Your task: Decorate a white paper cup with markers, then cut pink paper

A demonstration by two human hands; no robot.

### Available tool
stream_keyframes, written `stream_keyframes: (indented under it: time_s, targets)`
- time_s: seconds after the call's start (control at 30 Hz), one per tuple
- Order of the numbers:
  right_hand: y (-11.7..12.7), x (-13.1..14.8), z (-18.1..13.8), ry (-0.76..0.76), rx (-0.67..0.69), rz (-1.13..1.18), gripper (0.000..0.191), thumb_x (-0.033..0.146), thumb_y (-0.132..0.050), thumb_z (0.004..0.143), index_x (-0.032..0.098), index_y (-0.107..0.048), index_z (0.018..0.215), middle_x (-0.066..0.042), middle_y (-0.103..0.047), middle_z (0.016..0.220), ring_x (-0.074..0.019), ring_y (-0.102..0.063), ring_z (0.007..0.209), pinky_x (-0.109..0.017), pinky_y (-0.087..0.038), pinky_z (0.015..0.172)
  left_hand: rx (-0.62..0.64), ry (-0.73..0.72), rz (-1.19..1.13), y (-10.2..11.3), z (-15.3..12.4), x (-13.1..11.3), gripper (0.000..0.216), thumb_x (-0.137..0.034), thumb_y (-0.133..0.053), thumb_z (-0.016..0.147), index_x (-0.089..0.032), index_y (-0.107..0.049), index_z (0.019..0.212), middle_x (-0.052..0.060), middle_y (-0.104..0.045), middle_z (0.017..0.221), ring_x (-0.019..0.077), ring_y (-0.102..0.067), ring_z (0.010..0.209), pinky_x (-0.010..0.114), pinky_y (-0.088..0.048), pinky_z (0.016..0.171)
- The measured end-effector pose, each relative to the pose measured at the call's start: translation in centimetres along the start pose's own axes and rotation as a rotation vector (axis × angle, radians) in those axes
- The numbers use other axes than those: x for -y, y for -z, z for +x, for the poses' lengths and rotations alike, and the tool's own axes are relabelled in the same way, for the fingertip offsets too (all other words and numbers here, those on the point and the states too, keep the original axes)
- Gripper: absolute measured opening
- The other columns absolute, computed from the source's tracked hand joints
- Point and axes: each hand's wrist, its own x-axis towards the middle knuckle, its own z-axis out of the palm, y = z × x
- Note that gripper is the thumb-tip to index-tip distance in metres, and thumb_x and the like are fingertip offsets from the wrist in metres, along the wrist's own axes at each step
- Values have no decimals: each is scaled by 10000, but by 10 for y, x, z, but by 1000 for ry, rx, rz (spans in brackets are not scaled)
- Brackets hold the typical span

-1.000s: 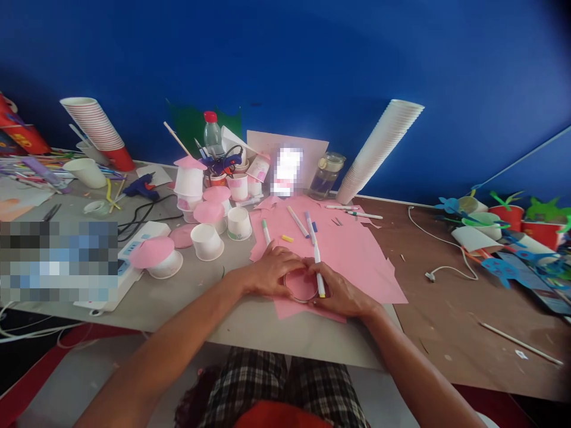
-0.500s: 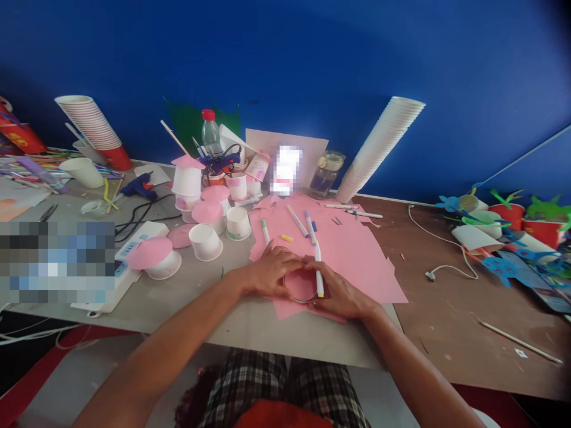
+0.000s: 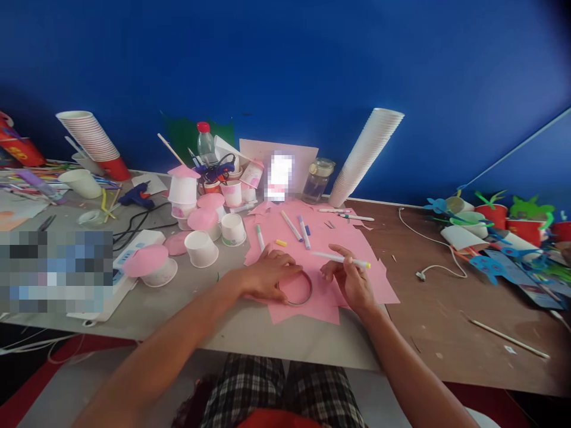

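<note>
My left hand (image 3: 266,278) rests on a thin ring (image 3: 296,288) that lies flat on a sheet of pink paper (image 3: 352,249); its fingers curl over the ring's left edge and hold it down. My right hand (image 3: 352,279) is just right of the ring, lifted off it, and pinches a white marker with a yellow tip (image 3: 341,259). The marker lies nearly level, its tip pointing right.
Several loose markers (image 3: 292,226) lie on the pink paper. White paper cups (image 3: 201,248), some capped with pink discs, stand to the left beside a glue gun (image 3: 138,193) and cables. A leaning stack of white cups (image 3: 366,156) and a jar (image 3: 316,179) stand behind. Paper crafts (image 3: 491,232) crowd the right.
My right hand has left the ring and moved right and up, turning the marker from upright to nearly level. The left hand stays on the ring. The camera tilted down a little.
</note>
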Motion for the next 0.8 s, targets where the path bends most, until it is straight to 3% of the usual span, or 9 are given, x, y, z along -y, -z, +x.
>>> stream_keyframes:
  time_s: [0.1, 0.2, 0.33, 0.47, 0.8]
  targets:
    - [-2, -2, 2, -29, -108, 39, 464, 580, -329, 952, 227, -582, 1112, 33, -493, 526, -188, -567, 575, -339, -498, 635, 17, -24, 52, 6, 5, -3, 686, -525, -711, 676, -285, -525, 1291, 94, -526, 1249, 344, -420, 1194, 553, -133, 1105]
    - [-1, -1, 2, -5, -174, -16, 431, 571, -398, 928, 218, -639, 989, -4, -562, 622, -190, -583, 654, -328, -487, 656, 35, -30, 98, 10, 9, -6, 645, -544, -707, 673, -280, -557, 1241, 93, -533, 1195, 342, -422, 1168, 557, -124, 1102]
    - [-4, 5, 1, -65, -141, -127, 398, 539, -457, 885, 202, -668, 880, -37, -627, 703, -204, -600, 717, -326, -482, 668, 53, -32, 130, 12, 11, -8, 645, -565, -687, 692, -268, -547, 1247, 96, -523, 1181, 334, -420, 1154, 566, -131, 1096]
    - [-11, 9, 3, -135, -139, -192, 308, 485, -542, 795, 193, -624, 739, -32, -610, 667, -193, -562, 651, -297, -443, 583, 87, -19, 172, 14, 13, -12, 675, -582, -661, 715, -220, -532, 1270, 124, -511, 1186, 346, -397, 1183, 573, -136, 1092]
    - [-17, 5, 3, -151, -117, -227, 260, 421, -526, 785, 177, -608, 742, -11, -574, 643, -162, -509, 618, -260, -392, 551, 49, -67, 218, 12, 14, -11, 678, -546, -689, 709, -214, -523, 1276, 117, -512, 1157, 338, -379, 1188, 568, -115, 1094]
